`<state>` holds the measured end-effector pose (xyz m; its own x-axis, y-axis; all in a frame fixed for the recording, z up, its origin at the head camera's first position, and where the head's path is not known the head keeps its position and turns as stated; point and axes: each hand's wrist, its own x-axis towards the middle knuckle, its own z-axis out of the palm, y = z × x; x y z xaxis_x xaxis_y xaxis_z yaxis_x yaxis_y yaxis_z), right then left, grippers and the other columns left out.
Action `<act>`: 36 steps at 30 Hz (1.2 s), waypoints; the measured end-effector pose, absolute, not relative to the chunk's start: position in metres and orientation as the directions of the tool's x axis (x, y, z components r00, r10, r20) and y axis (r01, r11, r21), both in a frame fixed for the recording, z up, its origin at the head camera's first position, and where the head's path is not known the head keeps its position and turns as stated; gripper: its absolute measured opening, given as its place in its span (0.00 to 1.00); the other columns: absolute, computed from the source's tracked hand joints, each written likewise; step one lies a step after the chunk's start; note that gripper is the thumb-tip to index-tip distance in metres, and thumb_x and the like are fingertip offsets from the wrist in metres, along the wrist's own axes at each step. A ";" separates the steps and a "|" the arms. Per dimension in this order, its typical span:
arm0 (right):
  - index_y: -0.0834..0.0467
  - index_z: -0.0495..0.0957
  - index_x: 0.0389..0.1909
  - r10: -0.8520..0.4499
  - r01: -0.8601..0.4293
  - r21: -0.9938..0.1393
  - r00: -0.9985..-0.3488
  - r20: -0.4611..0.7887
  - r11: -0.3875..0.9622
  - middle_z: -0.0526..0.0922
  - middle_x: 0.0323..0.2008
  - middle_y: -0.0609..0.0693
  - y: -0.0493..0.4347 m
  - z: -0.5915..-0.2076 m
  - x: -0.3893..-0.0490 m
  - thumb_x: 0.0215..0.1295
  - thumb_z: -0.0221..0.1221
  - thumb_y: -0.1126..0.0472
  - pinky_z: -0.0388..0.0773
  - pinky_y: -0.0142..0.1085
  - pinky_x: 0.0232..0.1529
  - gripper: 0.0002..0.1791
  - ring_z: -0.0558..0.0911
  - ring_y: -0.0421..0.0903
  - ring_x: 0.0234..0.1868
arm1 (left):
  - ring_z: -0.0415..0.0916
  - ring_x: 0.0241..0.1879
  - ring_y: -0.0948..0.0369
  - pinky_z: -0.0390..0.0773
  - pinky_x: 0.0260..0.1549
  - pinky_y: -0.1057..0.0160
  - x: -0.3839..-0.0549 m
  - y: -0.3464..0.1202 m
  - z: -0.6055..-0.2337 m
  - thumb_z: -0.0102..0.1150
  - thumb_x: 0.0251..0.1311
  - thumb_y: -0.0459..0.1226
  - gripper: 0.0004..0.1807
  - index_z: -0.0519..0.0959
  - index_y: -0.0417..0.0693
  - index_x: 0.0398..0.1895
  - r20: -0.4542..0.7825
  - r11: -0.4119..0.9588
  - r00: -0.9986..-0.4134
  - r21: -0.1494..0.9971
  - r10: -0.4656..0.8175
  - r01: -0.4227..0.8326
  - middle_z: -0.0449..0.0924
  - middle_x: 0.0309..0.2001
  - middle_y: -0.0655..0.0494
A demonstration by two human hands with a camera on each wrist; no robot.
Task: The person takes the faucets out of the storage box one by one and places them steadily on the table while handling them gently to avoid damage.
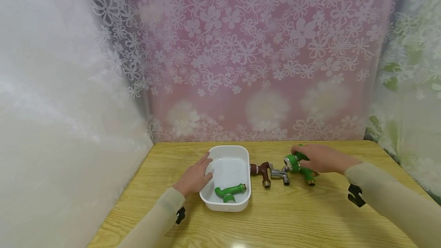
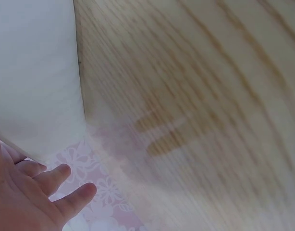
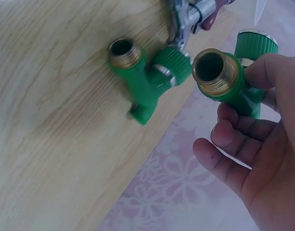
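My left hand (image 1: 194, 177) rests at the left rim of a white plastic basin (image 1: 225, 206), fingers extended. In the left wrist view, several fingers (image 2: 75, 199) stretch beside the basin's wall (image 2: 37, 72). A green faucet (image 1: 231, 190) lies inside the basin. My right hand (image 1: 318, 157) pinches another green faucet (image 3: 241, 91) with a brass threaded end, held above the table. Below it, a third green faucet (image 3: 130, 82) lies on the wood, its knob beside a chrome faucet (image 1: 279, 173). A brown faucet (image 1: 264, 173) sits between the chrome one and the basin.
The wooden table (image 1: 289, 217) meets a pink flowered curtain (image 1: 262, 68) at its back edge. A pale cloth (image 1: 62, 106) hangs on the left, and a green-patterned curtain (image 1: 410, 98) on the right.
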<state>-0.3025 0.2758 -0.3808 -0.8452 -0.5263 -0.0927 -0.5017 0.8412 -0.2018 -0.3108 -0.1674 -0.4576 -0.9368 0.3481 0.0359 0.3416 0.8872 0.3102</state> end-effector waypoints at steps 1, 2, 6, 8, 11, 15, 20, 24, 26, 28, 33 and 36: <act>0.52 0.72 0.64 -0.518 -0.493 -0.201 -0.850 -0.097 0.846 0.82 0.38 0.42 0.278 -0.381 -0.303 0.73 0.56 0.55 0.73 0.37 0.31 0.20 0.75 0.34 0.24 | 0.62 0.74 0.47 0.68 0.69 0.44 -0.311 -0.167 -0.457 0.49 0.72 0.47 0.31 0.63 0.47 0.76 0.036 0.887 -0.937 0.311 0.347 0.341 0.46 0.82 0.52; 0.52 0.72 0.64 -0.512 -0.486 -0.205 -0.853 -0.101 0.849 0.83 0.40 0.43 0.281 -0.382 -0.303 0.73 0.56 0.55 0.74 0.38 0.32 0.20 0.75 0.34 0.25 | 0.62 0.74 0.47 0.68 0.69 0.44 -0.311 -0.167 -0.457 0.50 0.72 0.47 0.31 0.63 0.47 0.76 0.036 0.887 -0.937 0.312 0.347 0.340 0.46 0.82 0.52; 0.53 0.73 0.63 -0.498 -0.470 -0.216 -0.862 -0.098 0.856 0.84 0.43 0.46 0.292 -0.383 -0.305 0.73 0.57 0.55 0.75 0.38 0.32 0.20 0.76 0.35 0.27 | 0.63 0.74 0.47 0.68 0.69 0.44 -0.311 -0.167 -0.456 0.50 0.72 0.46 0.31 0.64 0.47 0.75 0.038 0.884 -0.936 0.317 0.350 0.343 0.46 0.82 0.52; 0.54 0.73 0.62 -0.496 -0.467 -0.226 -0.864 -0.092 0.855 0.84 0.44 0.46 0.298 -0.384 -0.305 0.73 0.57 0.55 0.76 0.39 0.32 0.19 0.77 0.36 0.29 | 0.62 0.74 0.47 0.68 0.69 0.44 -0.311 -0.167 -0.456 0.50 0.72 0.47 0.31 0.64 0.47 0.75 0.037 0.883 -0.936 0.320 0.350 0.343 0.46 0.82 0.52; 0.55 0.74 0.60 -0.497 -0.468 -0.235 -0.865 -0.077 0.852 0.83 0.45 0.47 0.306 -0.390 -0.307 0.73 0.58 0.55 0.77 0.40 0.33 0.18 0.79 0.36 0.33 | 0.63 0.74 0.47 0.68 0.69 0.44 -0.309 -0.167 -0.457 0.49 0.73 0.46 0.31 0.63 0.47 0.75 0.036 0.882 -0.938 0.328 0.346 0.338 0.46 0.82 0.52; 0.53 0.75 0.59 -0.474 -0.443 -0.247 -0.877 -0.082 0.862 0.83 0.47 0.46 0.318 -0.402 -0.307 0.72 0.59 0.53 0.77 0.40 0.35 0.18 0.79 0.35 0.36 | 0.64 0.73 0.47 0.69 0.68 0.44 -0.307 -0.168 -0.461 0.49 0.73 0.47 0.31 0.63 0.47 0.76 0.026 0.884 -0.938 0.328 0.345 0.334 0.46 0.82 0.53; 0.55 0.74 0.59 -0.446 -0.407 -0.277 -0.890 -0.095 0.870 0.83 0.46 0.47 0.332 -0.411 -0.303 0.72 0.59 0.53 0.77 0.41 0.35 0.19 0.79 0.35 0.34 | 0.64 0.72 0.46 0.69 0.68 0.44 -0.309 -0.167 -0.465 0.49 0.72 0.46 0.31 0.64 0.47 0.75 0.043 0.879 -0.932 0.319 0.361 0.355 0.46 0.82 0.53; 0.56 0.74 0.59 -0.438 -0.399 -0.285 -0.895 -0.083 0.871 0.84 0.42 0.46 0.338 -0.414 -0.303 0.72 0.59 0.54 0.76 0.40 0.33 0.18 0.78 0.35 0.31 | 0.65 0.72 0.47 0.69 0.68 0.44 -0.310 -0.168 -0.464 0.49 0.72 0.46 0.31 0.64 0.47 0.75 0.055 0.879 -0.933 0.320 0.356 0.354 0.46 0.82 0.53; 0.56 0.74 0.58 -0.440 -0.404 -0.282 -0.895 -0.078 0.870 0.83 0.40 0.45 0.341 -0.416 -0.304 0.72 0.59 0.54 0.75 0.39 0.32 0.18 0.77 0.35 0.30 | 0.64 0.73 0.47 0.69 0.68 0.45 -0.310 -0.169 -0.464 0.49 0.72 0.46 0.31 0.64 0.47 0.75 0.050 0.881 -0.935 0.322 0.350 0.347 0.46 0.82 0.54; 0.57 0.74 0.57 -0.441 -0.403 -0.291 -0.894 -0.079 0.868 0.83 0.38 0.45 0.344 -0.419 -0.304 0.72 0.59 0.55 0.73 0.39 0.31 0.17 0.75 0.36 0.28 | 0.65 0.72 0.47 0.69 0.68 0.45 -0.309 -0.169 -0.464 0.49 0.72 0.46 0.31 0.64 0.47 0.75 0.041 0.883 -0.937 0.321 0.348 0.342 0.46 0.82 0.54; 0.56 0.74 0.56 -0.419 -0.373 -0.313 -0.904 -0.090 0.873 0.82 0.34 0.44 0.354 -0.428 -0.306 0.73 0.58 0.56 0.69 0.37 0.30 0.16 0.72 0.37 0.23 | 0.65 0.72 0.46 0.69 0.68 0.44 -0.309 -0.169 -0.462 0.49 0.72 0.46 0.31 0.64 0.46 0.75 0.041 0.877 -0.933 0.330 0.357 0.350 0.46 0.82 0.51; 0.55 0.74 0.56 -0.409 -0.362 -0.322 -0.908 -0.089 0.875 0.82 0.34 0.45 0.359 -0.431 -0.309 0.73 0.58 0.55 0.69 0.38 0.30 0.15 0.72 0.38 0.23 | 0.64 0.73 0.46 0.68 0.68 0.44 -0.309 -0.169 -0.459 0.48 0.73 0.46 0.31 0.63 0.46 0.75 0.047 0.875 -0.934 0.336 0.354 0.348 0.45 0.82 0.51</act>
<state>-0.3088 0.3587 -0.4313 -0.9084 -0.4086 -0.0890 -0.3620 0.8749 -0.3218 -0.3094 -0.1689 -0.4594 -0.9341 0.3539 0.0471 0.3484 0.8750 0.3362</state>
